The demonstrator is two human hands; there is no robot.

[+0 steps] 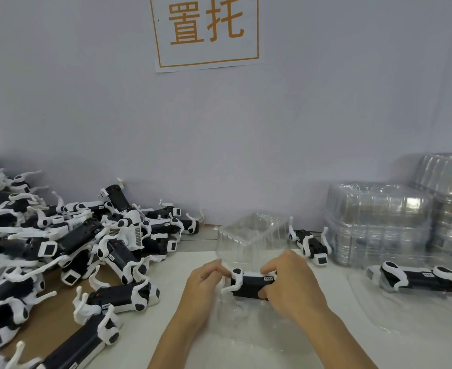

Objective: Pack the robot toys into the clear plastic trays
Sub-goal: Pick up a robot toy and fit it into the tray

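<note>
Over open clear tray (248,310), both hands (206,286) (291,286) gripping robot toy (251,284), packed toy (416,279) in right tray (365,310)

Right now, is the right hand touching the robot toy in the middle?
Touching. The head view shows the right hand with fingers curled round the robot toy.

You face a plain pale wall (86,102) bearing a white paper sign (206,30) with orange characters, above a white-topped table (182,257) under even light.
</note>
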